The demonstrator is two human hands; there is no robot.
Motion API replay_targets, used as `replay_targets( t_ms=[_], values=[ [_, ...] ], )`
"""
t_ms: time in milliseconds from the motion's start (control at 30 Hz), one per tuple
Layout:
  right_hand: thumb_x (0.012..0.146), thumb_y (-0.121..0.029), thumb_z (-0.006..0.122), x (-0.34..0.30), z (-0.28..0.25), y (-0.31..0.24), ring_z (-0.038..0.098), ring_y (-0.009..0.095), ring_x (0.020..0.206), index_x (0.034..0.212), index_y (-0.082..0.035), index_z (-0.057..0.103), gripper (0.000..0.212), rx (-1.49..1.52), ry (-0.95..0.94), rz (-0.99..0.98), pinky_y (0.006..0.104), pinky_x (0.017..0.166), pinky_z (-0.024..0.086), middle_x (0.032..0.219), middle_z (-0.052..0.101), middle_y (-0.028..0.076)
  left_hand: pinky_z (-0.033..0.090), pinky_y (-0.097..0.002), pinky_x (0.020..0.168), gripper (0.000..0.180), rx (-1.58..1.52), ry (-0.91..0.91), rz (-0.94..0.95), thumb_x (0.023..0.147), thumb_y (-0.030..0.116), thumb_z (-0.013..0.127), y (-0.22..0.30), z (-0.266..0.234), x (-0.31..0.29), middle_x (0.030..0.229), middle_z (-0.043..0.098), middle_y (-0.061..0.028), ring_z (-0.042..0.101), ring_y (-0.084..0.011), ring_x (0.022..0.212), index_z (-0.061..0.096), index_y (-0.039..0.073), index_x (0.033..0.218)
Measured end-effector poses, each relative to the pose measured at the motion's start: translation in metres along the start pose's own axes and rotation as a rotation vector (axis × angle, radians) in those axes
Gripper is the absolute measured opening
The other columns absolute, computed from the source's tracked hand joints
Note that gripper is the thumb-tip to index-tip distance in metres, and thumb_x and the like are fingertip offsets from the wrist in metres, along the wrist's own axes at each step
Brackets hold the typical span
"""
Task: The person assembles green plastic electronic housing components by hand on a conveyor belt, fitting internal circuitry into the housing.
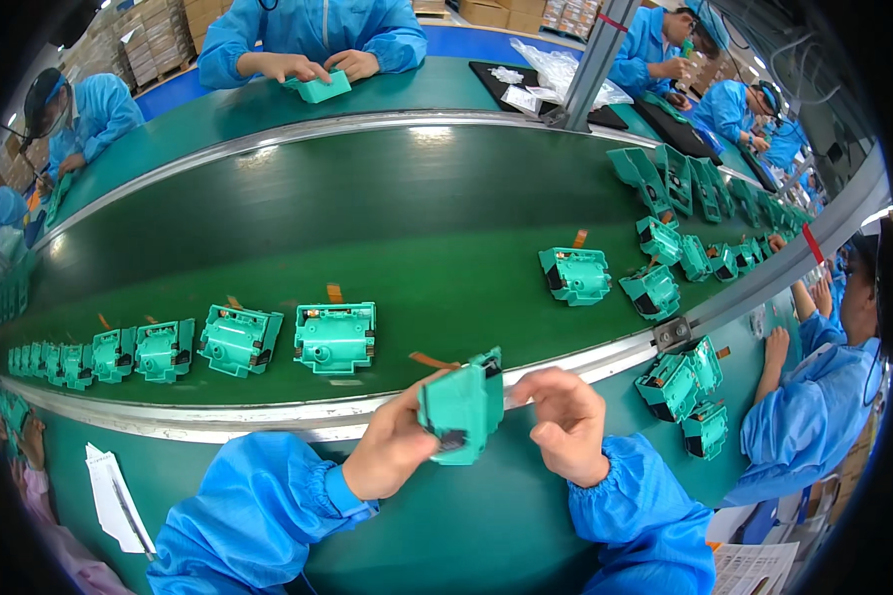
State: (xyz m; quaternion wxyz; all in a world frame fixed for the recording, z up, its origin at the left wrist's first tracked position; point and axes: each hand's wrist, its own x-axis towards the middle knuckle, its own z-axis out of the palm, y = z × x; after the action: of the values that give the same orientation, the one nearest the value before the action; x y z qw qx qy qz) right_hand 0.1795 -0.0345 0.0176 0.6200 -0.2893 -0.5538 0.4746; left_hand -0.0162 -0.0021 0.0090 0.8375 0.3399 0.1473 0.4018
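At the near side of the green belt, around the middle, the left hand holds a green housing tilted in front of the metal rail, raised over the bench. Its grip pinches the housing's left side, thumb on the near face; the fingers behind are partly hidden. The right hand hangs just beside the housing's right edge, its grip spread, fingers curled, with a gap before the plastic. An orange strip sticks out toward the far left, above the left fingers.

To handle the piece well, the left grip should bear on the shell alone and spare that strip, which looks thin and easy to crease. The right hand would best steady the free edge by its wall before any further tilt, avoiding the black part there. Clearance from the rail matters too: a knock could jar the fittings. The housing looks slightly blurred, so its finer details cannot be judged.
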Motion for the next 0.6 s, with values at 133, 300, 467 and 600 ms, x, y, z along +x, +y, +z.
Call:
replay_targets(
  t_ms=[133,300,467,600],
  values=[
    [0.063,-0.020,0.076,0.005,-0.002,-0.007,0.045,0.025,0.108,0.119,0.005,0.042,0.069,-0.402,0.013,-0.108,0.0338,0.084,0.038,0.119,0.046,0.018,0.042,-0.0461,0.088,0.078,-0.377,-0.067,-0.318,0.073,0.047,0.047,0.009,0.001,0.005,0.125,0.036,-0.0272,0.047,-0.0385,0.107,0.026,0.000,0.132],
    [0.059,-0.030,0.079,0.004,-0.003,-0.010,0.044,0.031,0.111,0.124,0.003,0.037,0.084,-0.577,-0.143,-0.101,0.0383,0.092,0.034,0.121,0.045,0.019,0.041,-0.0461,0.088,0.073,-0.563,-0.169,-0.363,0.076,0.046,0.042,0.004,-0.009,0.007,0.123,0.040,-0.0265,0.048,-0.0393,0.105,0.028,-0.001,0.131],
    [0.058,-0.031,0.079,0.007,-0.003,-0.017,0.045,0.034,0.107,0.125,0.003,0.037,0.086,-0.705,-0.131,-0.159,0.0394,0.091,0.035,0.120,0.044,0.020,0.039,-0.0451,0.091,0.070,-0.515,-0.143,-0.282,0.078,0.035,0.051,0.000,-0.001,0.008,0.124,0.041,-0.0207,0.045,-0.0337,0.110,0.025,0.000,0.132],
    [0.058,-0.029,0.079,0.006,-0.003,-0.016,0.049,0.033,0.097,0.118,-0.003,0.046,0.073,-0.888,-0.060,-0.322,0.0395,0.082,0.041,0.118,0.043,0.020,0.038,-0.0415,0.092,0.073,0.234,0.047,0.198,0.075,0.010,0.061,-0.004,0.017,0.013,0.129,0.034,-0.0157,0.038,-0.0259,0.117,0.019,0.001,0.135]
  ],
)
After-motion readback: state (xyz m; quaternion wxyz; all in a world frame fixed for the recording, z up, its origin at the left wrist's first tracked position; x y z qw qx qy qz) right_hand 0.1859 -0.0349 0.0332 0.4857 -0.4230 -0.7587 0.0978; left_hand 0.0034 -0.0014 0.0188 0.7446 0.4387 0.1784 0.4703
